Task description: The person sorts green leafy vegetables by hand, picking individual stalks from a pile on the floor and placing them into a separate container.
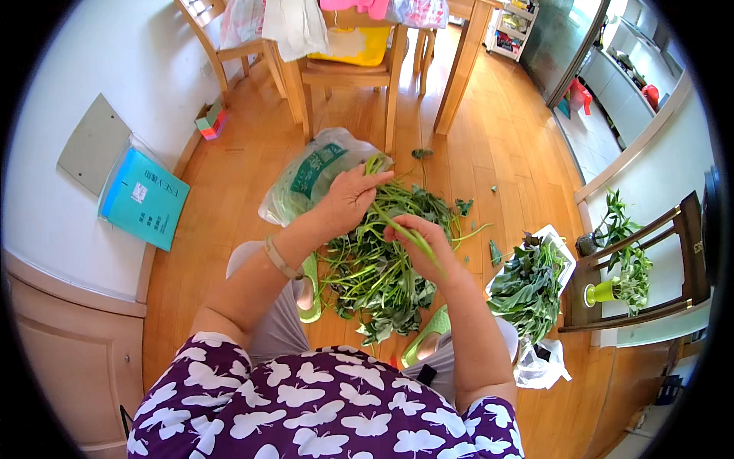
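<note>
My left hand [355,198] is closed around green leafy-vegetable stems [375,163], whose upper ends show above the fingers. Lower and to the right, my right hand [421,244] grips pale green stems [404,229] that run between both hands. Beneath them, a large heap of leafy greens [384,281] spreads over the wooden floor between my feet. A clear plastic bag with a green printed panel [315,172] lies at the heap's upper left, partly behind my left hand and forearm.
To the right, a white container [567,258] holds more greens [530,292], with a white plastic bag [539,367] below it. Loose leaves [494,252] lie on the floor. A wooden chair [344,74] and table stand ahead; potted plants [631,281] are at right.
</note>
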Motion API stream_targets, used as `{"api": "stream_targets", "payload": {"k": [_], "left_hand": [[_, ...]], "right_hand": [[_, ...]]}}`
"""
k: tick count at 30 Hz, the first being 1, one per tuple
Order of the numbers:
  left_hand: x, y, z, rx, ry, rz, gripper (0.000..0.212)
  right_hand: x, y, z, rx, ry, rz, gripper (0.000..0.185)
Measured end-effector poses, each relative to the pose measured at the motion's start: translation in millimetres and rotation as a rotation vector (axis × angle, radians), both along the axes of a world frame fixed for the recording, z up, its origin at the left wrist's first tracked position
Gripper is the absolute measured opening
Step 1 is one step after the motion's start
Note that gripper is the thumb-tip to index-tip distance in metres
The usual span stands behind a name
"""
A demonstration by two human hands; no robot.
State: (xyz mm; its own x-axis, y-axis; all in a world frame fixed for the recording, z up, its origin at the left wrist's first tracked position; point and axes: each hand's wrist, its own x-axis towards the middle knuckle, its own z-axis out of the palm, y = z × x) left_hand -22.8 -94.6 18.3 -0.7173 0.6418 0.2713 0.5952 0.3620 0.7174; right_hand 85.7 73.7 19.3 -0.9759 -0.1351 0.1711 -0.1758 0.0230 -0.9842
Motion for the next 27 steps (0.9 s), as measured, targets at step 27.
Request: {"api": "stream_targets", "payload": {"k": [27], "left_hand": [[4.9, 35.3, -10.0, 0.828, -1.095, -0.120, 0.020]], "right_hand": [[-20.5, 5.0, -26.8, 0.060, -0.012, -0.422, 0.037]]}}
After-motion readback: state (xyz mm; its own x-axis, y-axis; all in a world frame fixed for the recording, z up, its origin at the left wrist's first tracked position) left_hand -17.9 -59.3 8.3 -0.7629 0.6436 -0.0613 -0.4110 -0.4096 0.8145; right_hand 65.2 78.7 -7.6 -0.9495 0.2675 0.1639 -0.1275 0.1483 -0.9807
